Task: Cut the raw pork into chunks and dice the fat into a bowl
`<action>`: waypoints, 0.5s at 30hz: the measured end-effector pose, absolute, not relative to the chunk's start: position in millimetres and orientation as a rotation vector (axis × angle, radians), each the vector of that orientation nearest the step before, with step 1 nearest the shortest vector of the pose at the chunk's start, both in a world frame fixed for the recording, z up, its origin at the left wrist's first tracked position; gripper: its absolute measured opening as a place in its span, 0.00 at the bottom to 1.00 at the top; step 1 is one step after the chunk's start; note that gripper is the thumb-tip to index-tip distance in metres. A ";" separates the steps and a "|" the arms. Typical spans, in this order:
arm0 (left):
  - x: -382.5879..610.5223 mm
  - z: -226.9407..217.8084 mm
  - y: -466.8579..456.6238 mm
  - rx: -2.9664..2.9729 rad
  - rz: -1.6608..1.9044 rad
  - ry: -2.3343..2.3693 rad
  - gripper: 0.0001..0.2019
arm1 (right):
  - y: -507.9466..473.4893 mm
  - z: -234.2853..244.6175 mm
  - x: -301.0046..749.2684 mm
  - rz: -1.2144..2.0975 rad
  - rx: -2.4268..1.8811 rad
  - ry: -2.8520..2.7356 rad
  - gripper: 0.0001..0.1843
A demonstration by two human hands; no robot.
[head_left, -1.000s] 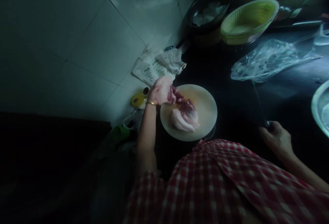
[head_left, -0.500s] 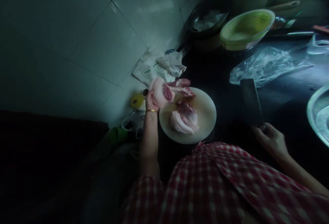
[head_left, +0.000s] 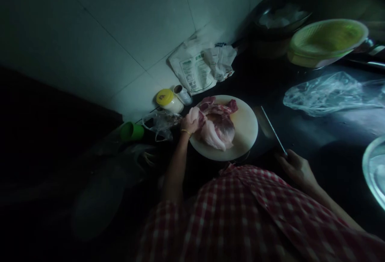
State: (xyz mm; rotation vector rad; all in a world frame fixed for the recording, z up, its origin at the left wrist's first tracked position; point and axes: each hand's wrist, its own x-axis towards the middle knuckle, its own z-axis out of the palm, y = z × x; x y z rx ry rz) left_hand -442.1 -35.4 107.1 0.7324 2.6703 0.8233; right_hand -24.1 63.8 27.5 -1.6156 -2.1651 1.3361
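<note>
My left hand (head_left: 189,123) is closed on a piece of raw meat (head_left: 195,114) with pale skin, at the left rim of the round cutting board (head_left: 248,129). A second piece of raw meat (head_left: 221,131), with a thick pale layer of skin or fat, lies on the board. Redder meat (head_left: 222,107) stretches along the board's far side; I cannot tell where the held piece ends. Right of the board, my right hand (head_left: 296,167) grips the handle of a cleaver (head_left: 269,125). Its blade is tilted beside the board's right edge, apart from the meat.
Beyond the board lie a crumpled printed bag (head_left: 198,71), a yellow-lidded jar (head_left: 170,100) and a small roll (head_left: 183,94). A green cup (head_left: 132,131) is at left. Clear plastic (head_left: 325,93), a yellow basket (head_left: 327,41) and a metal basin (head_left: 371,173) occupy the right.
My left hand has lowered the held meat from above the board's far left side onto the board. My right hand has brought the cleaver left, closer to the board, and turned its blade.
</note>
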 end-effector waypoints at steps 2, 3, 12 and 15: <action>-417.8 105.6 -43.4 0.996 0.676 2.726 0.24 | 63.1 30.7 -28.5 1.397 -1.531 -2.222 0.38; -402.2 102.2 -46.6 1.109 0.666 2.694 0.24 | 62.9 31.9 -30.4 1.408 -1.498 -2.251 0.38; -325.7 55.6 -34.9 0.993 0.693 2.752 0.45 | 63.6 32.8 -34.4 1.357 -1.426 -2.395 0.35; -341.6 55.5 -40.4 1.057 0.910 2.644 0.42 | 64.6 27.4 -28.7 1.408 -1.438 -2.322 0.37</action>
